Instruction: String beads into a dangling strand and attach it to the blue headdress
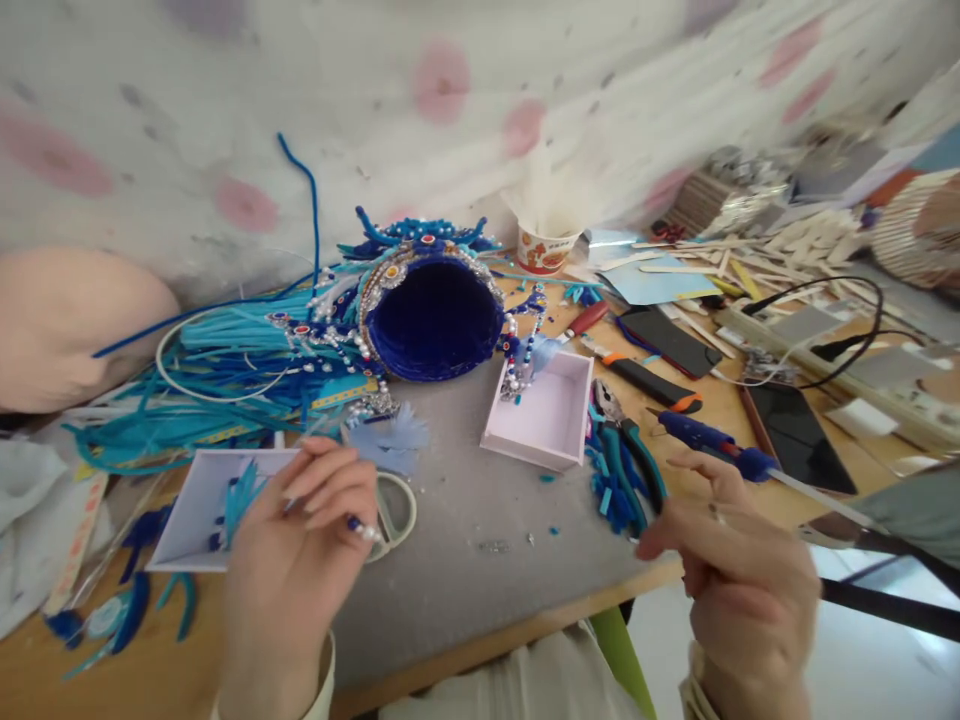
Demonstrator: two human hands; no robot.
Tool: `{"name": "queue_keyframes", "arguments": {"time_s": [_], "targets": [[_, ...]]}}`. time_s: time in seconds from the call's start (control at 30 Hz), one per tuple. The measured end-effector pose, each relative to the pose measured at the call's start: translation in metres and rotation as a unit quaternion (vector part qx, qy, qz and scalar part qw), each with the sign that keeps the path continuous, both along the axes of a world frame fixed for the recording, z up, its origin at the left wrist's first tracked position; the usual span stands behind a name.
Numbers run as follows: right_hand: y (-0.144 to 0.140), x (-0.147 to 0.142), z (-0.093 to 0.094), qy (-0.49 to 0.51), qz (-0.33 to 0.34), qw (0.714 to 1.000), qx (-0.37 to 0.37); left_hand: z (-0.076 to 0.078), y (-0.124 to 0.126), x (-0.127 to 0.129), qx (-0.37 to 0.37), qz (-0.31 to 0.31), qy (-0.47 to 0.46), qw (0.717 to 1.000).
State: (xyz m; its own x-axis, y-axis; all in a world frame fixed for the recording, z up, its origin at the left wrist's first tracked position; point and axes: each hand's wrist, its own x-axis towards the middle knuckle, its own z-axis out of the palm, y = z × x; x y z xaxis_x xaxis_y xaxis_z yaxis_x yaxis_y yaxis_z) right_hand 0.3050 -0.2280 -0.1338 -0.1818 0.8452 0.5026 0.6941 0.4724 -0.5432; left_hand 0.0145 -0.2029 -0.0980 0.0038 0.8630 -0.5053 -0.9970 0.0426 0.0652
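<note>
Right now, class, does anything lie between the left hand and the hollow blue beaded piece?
Yes: on the grey surface, a pale blue tuft lies between the left hand and the hollow blue beaded piece.

left hand (311, 530) raised — palm showing, fingers curled | right hand (739, 565) — fingers bent, wrist below

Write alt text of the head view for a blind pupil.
A person's left hand, blue and white beads at its edge, and right hand, close to a blue glue gun, are at a cluttered worktable. Beyond them sits a hollow beaded blue piece, with a pale box and pliers nearby.
</note>
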Motion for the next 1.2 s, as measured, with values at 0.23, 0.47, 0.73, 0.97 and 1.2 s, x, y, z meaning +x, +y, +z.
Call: {"name": "queue_keyframes", "arguments": {"time_s": [0.23,0.47,0.73,0.97,1.2], "targets": [[0.022,-0.012,-0.019,-0.100,-0.031,0.994,-0.034,-0.010,0.019,0.030,-0.005,-0.056,0.004,0.998],[0.030,-0.017,-0.042,-0.103,-0.016,0.994,-0.020,-0.004,0.046,0.064,-0.011,-0.107,0.007,0.994],[0.022,-0.018,-0.036,-0.033,0.033,0.998,-0.041,-0.019,0.083,0.120,-0.046,-0.279,0.162,0.945],[0.026,-0.016,-0.034,-0.042,0.046,0.998,-0.032,-0.044,0.093,0.150,-0.087,-0.371,0.312,0.870],[0.027,-0.014,-0.035,-0.059,0.053,0.997,-0.025,-0.037,0.092,0.143,-0.072,-0.459,0.404,0.788]]}}
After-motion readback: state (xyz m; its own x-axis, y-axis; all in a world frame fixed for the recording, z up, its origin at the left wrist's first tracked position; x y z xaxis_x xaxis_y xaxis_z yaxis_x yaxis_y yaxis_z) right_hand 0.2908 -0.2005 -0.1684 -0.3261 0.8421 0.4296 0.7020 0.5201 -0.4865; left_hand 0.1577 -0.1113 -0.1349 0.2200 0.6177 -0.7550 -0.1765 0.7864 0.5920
